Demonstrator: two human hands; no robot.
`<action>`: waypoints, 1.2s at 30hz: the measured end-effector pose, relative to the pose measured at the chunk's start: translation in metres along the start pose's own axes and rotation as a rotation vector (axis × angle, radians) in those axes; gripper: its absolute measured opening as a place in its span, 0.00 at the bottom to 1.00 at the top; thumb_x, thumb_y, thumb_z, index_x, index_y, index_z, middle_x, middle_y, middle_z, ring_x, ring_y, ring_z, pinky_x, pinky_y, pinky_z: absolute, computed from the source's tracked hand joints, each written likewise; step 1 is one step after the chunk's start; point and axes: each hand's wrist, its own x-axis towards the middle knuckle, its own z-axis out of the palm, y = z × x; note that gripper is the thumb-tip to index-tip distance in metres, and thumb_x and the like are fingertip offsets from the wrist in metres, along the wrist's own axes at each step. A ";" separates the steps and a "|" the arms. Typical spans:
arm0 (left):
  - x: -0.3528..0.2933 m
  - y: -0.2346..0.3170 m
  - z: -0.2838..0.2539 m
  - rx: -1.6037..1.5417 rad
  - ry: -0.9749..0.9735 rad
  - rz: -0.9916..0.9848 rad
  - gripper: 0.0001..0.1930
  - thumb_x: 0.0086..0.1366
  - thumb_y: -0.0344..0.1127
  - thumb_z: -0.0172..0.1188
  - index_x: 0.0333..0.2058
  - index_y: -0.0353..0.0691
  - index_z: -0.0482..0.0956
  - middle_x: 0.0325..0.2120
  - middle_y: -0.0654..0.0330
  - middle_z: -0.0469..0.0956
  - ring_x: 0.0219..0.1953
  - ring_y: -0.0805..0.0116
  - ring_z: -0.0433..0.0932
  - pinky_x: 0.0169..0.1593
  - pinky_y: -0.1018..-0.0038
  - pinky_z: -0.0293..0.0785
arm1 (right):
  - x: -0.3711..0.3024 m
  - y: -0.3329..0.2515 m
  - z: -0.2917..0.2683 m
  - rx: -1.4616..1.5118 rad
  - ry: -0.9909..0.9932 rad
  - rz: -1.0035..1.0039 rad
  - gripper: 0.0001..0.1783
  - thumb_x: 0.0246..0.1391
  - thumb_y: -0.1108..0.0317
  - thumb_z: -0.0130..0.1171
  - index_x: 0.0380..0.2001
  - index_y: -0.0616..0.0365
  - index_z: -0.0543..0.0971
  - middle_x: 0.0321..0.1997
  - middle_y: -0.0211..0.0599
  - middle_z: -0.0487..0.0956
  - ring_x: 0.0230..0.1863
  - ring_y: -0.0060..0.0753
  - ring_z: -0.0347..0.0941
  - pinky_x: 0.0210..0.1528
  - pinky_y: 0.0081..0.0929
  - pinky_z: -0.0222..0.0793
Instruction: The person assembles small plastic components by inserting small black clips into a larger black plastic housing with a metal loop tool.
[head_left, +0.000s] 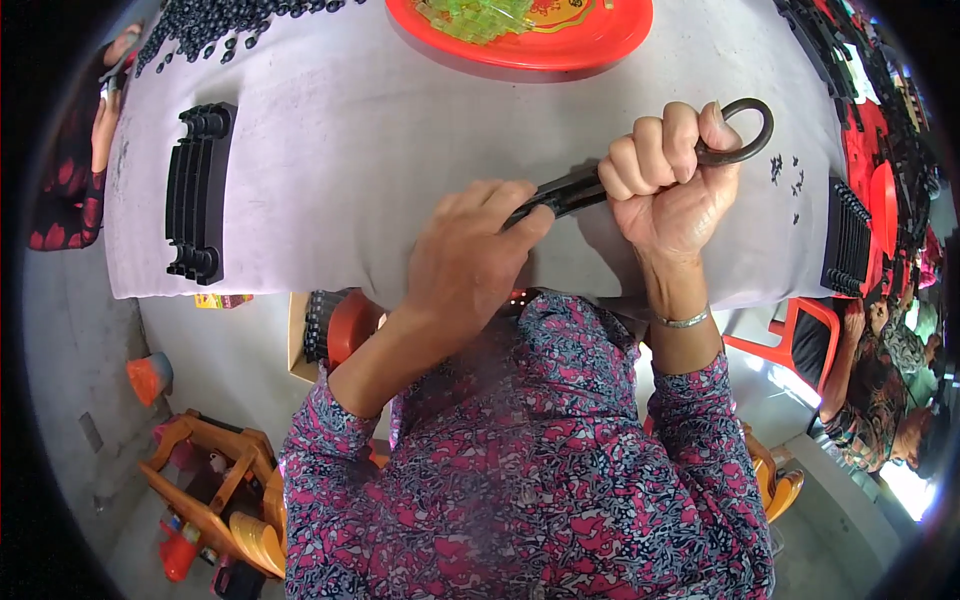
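My right hand (668,180) is closed in a fist, palm side up, round a dark metal tool with a ring-shaped end (765,132). The ring sticks out past my thumb; the rest of the tool is hidden in the fist. Between my hands runs a long black piece (572,194), slanting down to the left. My left hand (470,245) grips its lower end with thumb and fingers, slightly blurred. Whether the tool and the black piece are one object I cannot tell. Both hands are above the near part of the pale cloth-covered table (350,150).
A black ribbed plastic part (200,195) lies at left, a similar one (848,238) at right. Small black scraps (785,175) lie near my right hand. Black beads (215,25) and a red plate (560,55) with green wrapped pieces are at the far side. Other people sit at both sides.
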 end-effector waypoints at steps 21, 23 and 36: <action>0.001 -0.001 0.005 -0.020 0.008 -0.021 0.12 0.54 0.28 0.56 0.39 0.39 0.77 0.42 0.60 0.75 0.44 0.60 0.76 0.46 0.64 0.73 | 0.006 0.003 0.001 0.023 -0.001 0.057 0.29 0.65 0.49 0.38 0.11 0.48 0.56 0.08 0.21 0.49 0.12 0.19 0.36 0.15 0.24 0.33; 0.002 -0.002 0.006 -0.013 0.018 -0.014 0.12 0.54 0.28 0.56 0.39 0.39 0.77 0.42 0.60 0.75 0.44 0.60 0.76 0.46 0.64 0.73 | 0.008 0.002 0.000 0.033 0.015 0.060 0.29 0.65 0.49 0.38 0.11 0.48 0.56 0.08 0.21 0.48 0.12 0.19 0.36 0.15 0.24 0.33; 0.003 -0.001 0.003 -0.004 0.013 0.031 0.10 0.54 0.29 0.54 0.37 0.36 0.76 0.39 0.58 0.73 0.40 0.60 0.75 0.43 0.65 0.73 | 0.011 0.004 -0.006 0.077 0.036 0.056 0.29 0.65 0.48 0.38 0.11 0.47 0.55 0.08 0.20 0.47 0.11 0.19 0.36 0.14 0.23 0.31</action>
